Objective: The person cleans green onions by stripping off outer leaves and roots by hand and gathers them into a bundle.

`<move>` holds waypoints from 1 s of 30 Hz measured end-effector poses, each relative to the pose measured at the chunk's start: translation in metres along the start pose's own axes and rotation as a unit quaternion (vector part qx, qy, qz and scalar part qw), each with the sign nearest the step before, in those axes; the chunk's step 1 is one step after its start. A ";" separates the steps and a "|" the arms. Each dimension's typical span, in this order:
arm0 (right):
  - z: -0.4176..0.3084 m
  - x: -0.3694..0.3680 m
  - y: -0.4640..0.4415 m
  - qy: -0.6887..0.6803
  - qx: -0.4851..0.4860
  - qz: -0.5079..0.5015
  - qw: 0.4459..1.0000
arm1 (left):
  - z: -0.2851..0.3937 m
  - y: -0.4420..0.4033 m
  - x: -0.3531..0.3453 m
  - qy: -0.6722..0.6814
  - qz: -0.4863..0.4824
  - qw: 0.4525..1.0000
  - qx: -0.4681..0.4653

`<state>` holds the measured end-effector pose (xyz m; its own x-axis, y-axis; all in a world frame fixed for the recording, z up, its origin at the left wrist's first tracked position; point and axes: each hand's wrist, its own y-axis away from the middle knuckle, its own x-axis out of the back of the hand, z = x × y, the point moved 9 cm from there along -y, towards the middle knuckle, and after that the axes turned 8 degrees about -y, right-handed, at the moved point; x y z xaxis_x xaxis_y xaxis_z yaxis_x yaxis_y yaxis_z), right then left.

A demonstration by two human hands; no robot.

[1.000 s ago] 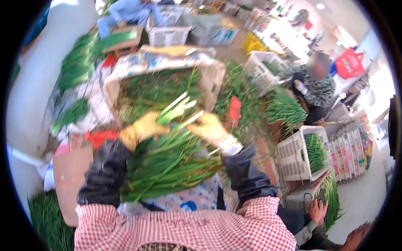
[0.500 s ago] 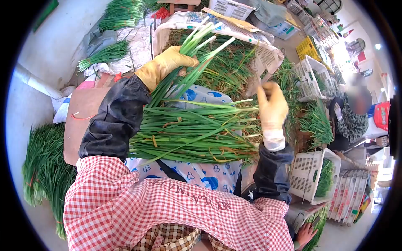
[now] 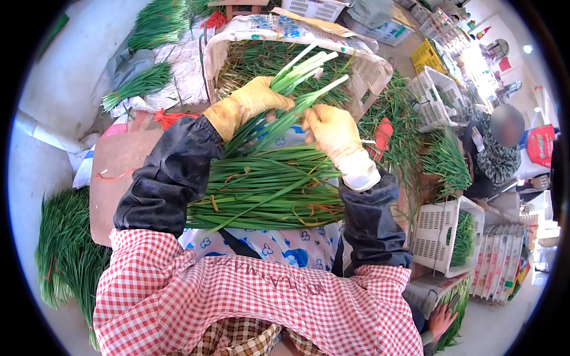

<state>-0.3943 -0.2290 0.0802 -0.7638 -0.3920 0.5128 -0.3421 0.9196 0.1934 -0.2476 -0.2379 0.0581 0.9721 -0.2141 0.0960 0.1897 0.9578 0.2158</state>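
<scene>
My left hand (image 3: 252,107), in a yellow rubber glove, is closed around a small bunch of garlic chives (image 3: 306,71), white stem ends pointing up and right. Close beside those stems is my right hand (image 3: 335,133), gloved the same way, its fingers curled together at the bunch's near side. What the right fingertips pinch, if anything, is hidden. Below both hands a thick layer of garlic chives (image 3: 267,190) lies crosswise over my lap on a patterned cloth (image 3: 285,246). Some yellowed leaves show among the green.
A white crate (image 3: 243,29) of loose leaves stands ahead. Chive bundles lie at left (image 3: 65,237) and upper left (image 3: 139,86). More white crates (image 3: 436,237) stand at right, near a seated co-worker (image 3: 499,148). Another person's hand (image 3: 440,320) touches chives at lower right.
My right hand has moved left and slightly up, from beyond the stem ends to beside the held bunch. My left hand still grips the bunch, shifted slightly right. A red object at right is now uncovered.
</scene>
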 end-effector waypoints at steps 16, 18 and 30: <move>0.012 0.016 -0.031 -0.317 -0.014 -0.049 0.947 | 0.012 0.010 -0.033 0.053 -0.158 0.986 -0.011; 0.011 0.015 -0.033 -0.346 0.000 -0.058 0.936 | 0.003 0.003 -0.031 0.042 -0.163 0.986 -0.014; 0.040 0.092 -0.023 -0.416 -0.010 0.108 0.903 | -0.004 -0.004 -0.040 0.022 -0.165 0.986 -0.007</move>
<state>-0.4785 -0.2878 0.0896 -0.9609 -0.0804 -0.2648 -0.1320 0.9742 0.1832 -0.2868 -0.2326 0.0490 0.8617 -0.5070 -0.0199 0.4989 0.8394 0.2156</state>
